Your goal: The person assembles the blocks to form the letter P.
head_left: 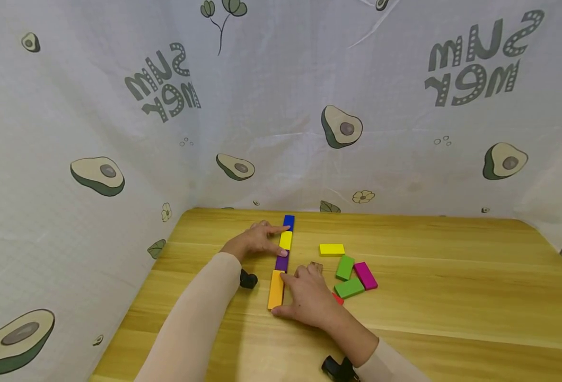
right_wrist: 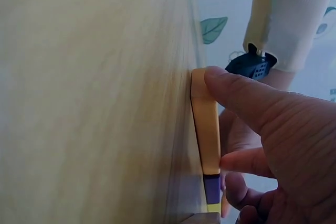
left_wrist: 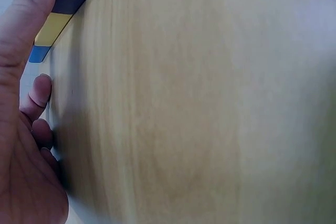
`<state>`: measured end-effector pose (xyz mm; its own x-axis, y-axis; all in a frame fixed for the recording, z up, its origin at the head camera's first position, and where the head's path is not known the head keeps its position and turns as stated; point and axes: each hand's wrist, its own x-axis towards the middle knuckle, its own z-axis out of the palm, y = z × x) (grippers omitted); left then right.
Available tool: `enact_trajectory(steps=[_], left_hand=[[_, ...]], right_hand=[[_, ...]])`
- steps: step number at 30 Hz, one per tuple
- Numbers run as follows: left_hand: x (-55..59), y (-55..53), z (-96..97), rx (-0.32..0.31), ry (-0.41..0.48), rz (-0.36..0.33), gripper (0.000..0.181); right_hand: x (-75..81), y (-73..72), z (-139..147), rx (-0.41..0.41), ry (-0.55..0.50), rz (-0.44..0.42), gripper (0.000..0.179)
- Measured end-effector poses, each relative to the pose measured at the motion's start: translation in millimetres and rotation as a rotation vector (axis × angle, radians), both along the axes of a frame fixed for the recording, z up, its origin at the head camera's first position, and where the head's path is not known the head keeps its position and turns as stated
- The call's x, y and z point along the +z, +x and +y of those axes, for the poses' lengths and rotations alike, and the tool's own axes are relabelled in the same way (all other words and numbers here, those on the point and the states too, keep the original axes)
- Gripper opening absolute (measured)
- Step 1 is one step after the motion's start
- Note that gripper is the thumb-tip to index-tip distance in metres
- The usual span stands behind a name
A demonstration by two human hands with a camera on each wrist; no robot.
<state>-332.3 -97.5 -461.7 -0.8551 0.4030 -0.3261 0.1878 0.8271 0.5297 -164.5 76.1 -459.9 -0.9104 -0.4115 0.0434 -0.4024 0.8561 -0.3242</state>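
Steadying the row (head_left: 282, 261): this looks like the step in hand; four blocks lie end to end on the table (head_left: 433, 313), leading away from me
Far to near: blue block (head_left: 289, 220); middle yellow block (head_left: 286, 240); purple block (head_left: 282, 263); orange block (head_left: 276, 290)
Left hand (head_left: 259, 239): thumb and pointer apart, not clamped; pointer rests where blue meets yellow, thumb on purple
Right hand (head_left: 309, 298): thumb and pointer apart, not clamped; they touch the orange block near its two ends
Good push: I would press with both right fingertips the same; one hard poke could turn the orange block
Good hold: I would press only a little on the left; too much could shove the far blocks crooked
Joins: orange and purple look snug in the right wrist view; I would feel for a bump there
Loose blocks: loose yellow block (head_left: 331, 250), far green block (head_left: 345, 268), near green block (head_left: 349, 288), pink block (head_left: 366, 276); a red block (head_left: 338, 298) and brown block (head_left: 317, 266) are partly hidden; I would mind my knuckles
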Motion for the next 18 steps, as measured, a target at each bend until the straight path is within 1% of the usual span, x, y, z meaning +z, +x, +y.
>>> enact_trajectory(steps=[6,10,18], left_hand=[[0.6,-0.2,0.3,0.012,0.015,-0.018,0.083],[1.6,0.6,0.8,0.014,0.015,-0.014,0.083],[2.0,2.8,1.2,0.009,0.006,-0.008,0.082]], right_hand=[[2.9,2.7,-1.1,-0.003,0.043,0.017,0.082],[3.3,2.7,-1.9,-0.012,0.06,0.027,0.082],[2.5,2.7,-0.9,-0.023,0.03,0.017,0.084]])
